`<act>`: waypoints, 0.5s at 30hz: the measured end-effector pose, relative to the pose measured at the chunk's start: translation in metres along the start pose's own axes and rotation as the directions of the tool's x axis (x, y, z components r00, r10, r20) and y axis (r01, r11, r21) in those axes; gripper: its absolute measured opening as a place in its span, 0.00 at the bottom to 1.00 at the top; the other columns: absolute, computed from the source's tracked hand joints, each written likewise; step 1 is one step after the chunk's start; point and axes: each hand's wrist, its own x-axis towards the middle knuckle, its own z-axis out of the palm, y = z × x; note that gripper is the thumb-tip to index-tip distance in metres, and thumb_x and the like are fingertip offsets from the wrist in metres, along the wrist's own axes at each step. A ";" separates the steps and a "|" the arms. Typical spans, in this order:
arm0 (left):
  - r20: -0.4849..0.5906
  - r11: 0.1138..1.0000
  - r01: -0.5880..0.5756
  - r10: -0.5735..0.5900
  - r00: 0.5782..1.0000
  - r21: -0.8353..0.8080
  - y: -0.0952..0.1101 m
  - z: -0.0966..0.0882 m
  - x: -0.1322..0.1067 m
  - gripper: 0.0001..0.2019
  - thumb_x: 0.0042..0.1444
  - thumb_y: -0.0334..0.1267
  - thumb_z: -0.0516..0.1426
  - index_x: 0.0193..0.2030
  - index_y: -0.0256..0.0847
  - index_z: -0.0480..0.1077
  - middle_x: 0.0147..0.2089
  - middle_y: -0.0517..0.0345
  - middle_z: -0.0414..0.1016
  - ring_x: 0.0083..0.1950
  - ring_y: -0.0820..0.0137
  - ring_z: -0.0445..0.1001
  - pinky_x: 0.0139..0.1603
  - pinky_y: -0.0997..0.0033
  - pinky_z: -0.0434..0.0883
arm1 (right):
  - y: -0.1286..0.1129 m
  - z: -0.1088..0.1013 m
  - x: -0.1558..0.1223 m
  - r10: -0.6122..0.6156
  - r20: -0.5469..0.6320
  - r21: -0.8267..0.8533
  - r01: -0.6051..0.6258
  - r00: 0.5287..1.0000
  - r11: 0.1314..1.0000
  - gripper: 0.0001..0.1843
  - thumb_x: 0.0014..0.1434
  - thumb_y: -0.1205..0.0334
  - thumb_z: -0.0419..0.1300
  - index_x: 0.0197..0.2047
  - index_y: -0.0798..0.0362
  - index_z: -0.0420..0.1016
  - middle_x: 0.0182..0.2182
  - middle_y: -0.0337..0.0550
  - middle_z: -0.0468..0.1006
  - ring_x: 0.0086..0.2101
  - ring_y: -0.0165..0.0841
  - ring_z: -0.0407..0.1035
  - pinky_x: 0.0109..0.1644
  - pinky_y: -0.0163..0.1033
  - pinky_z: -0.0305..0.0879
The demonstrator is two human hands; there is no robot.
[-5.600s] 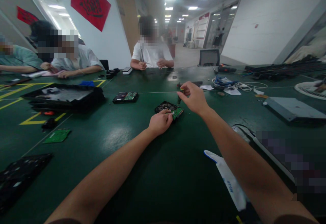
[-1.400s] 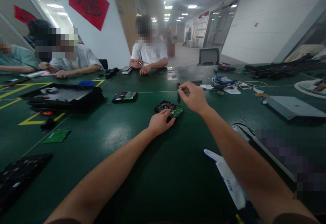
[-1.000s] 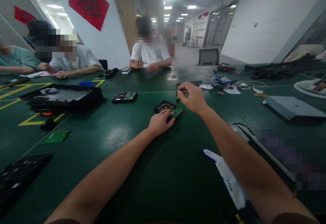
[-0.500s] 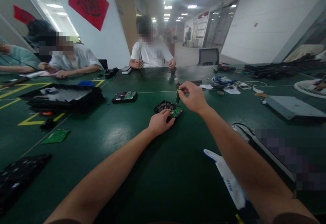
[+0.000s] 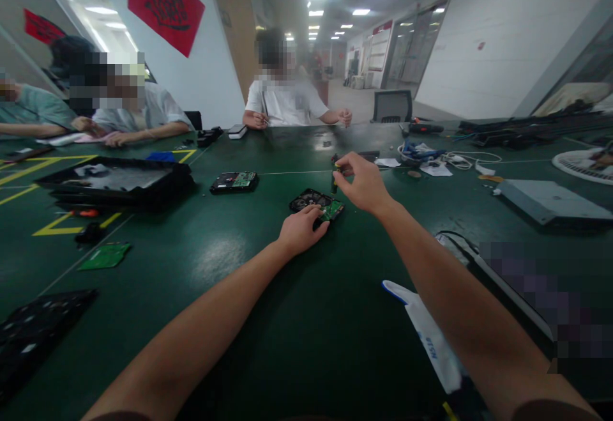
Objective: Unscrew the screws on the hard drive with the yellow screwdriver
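Observation:
A hard drive with its green circuit board showing lies on the dark green table in front of me. My left hand holds it from the near side, fingers over the board and thumb at the near edge. Between the thumb and fingers of my right hand is an upright screwdriver with a dark and yellow handle. Its tip is over the right end of the drive; whether it touches a screw I cannot tell. A second hard drive lies farther left.
A black tray-like casing and a loose green circuit board lie at left. A grey metal box and tangled cables are at right. A white glove lies near my right forearm. A person sits opposite.
My right fingers have shifted slightly on the screwdriver, which stays upright over the drive. My left hand keeps its place. The person opposite has moved one hand outward toward the right.

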 end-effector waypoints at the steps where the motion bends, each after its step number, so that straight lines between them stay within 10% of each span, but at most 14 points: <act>1: 0.001 1.000 0.003 -0.003 1.000 0.000 0.000 0.000 0.000 0.18 0.67 0.50 0.58 0.57 0.44 0.77 0.67 0.55 0.75 0.59 0.56 0.79 0.63 0.57 0.76 | 0.000 0.000 0.000 0.007 0.006 0.010 -0.007 1.000 1.000 0.08 0.63 0.62 0.64 0.44 0.50 0.71 0.39 0.47 0.79 0.40 0.41 0.75 0.46 0.49 0.74; 15: 0.023 1.000 0.024 -0.024 0.999 0.007 0.002 -0.003 0.000 0.18 0.67 0.50 0.59 0.58 0.46 0.77 0.67 0.55 0.74 0.61 0.57 0.78 0.63 0.58 0.76 | -0.002 -0.002 0.002 -0.035 0.024 -0.034 0.036 0.999 0.999 0.05 0.62 0.62 0.64 0.41 0.50 0.73 0.40 0.47 0.79 0.40 0.41 0.74 0.46 0.48 0.73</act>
